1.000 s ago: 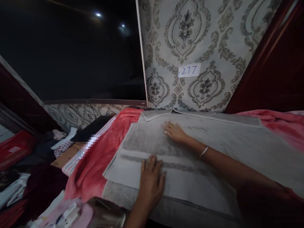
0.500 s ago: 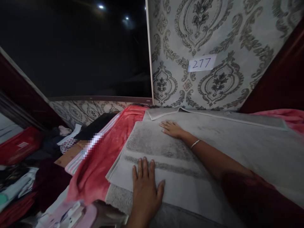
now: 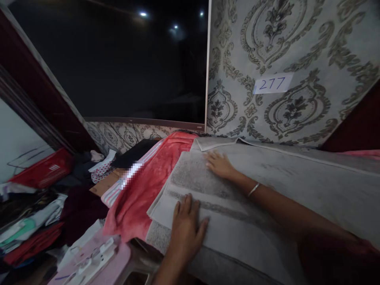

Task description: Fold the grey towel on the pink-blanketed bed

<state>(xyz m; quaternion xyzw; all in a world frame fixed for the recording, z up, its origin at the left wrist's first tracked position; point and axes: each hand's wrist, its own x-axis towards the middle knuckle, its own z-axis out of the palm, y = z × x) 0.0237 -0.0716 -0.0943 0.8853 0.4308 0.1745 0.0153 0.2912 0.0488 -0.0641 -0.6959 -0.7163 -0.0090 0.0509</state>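
A grey towel [image 3: 297, 186] lies spread over a red blanket [image 3: 139, 190], its left end folded over on itself. My left hand [image 3: 185, 227] lies flat, fingers apart, on the folded part near its front edge. My right hand [image 3: 218, 164] lies flat farther back on the same fold, with a thin bangle [image 3: 254, 189] on that wrist. Neither hand holds anything.
A patterned wall with a paper label reading 277 [image 3: 273, 84] rises behind the towel. A large dark panel [image 3: 124, 67] fills the upper left. Piled clothes [image 3: 38, 221] and a red box [image 3: 41, 170] lie at the left. A pink plastic item [image 3: 95, 257] sits at the lower left.
The view has swung left, showing more of the clothes pile. Both hands stay flat on the folded towel, shifted only slightly.
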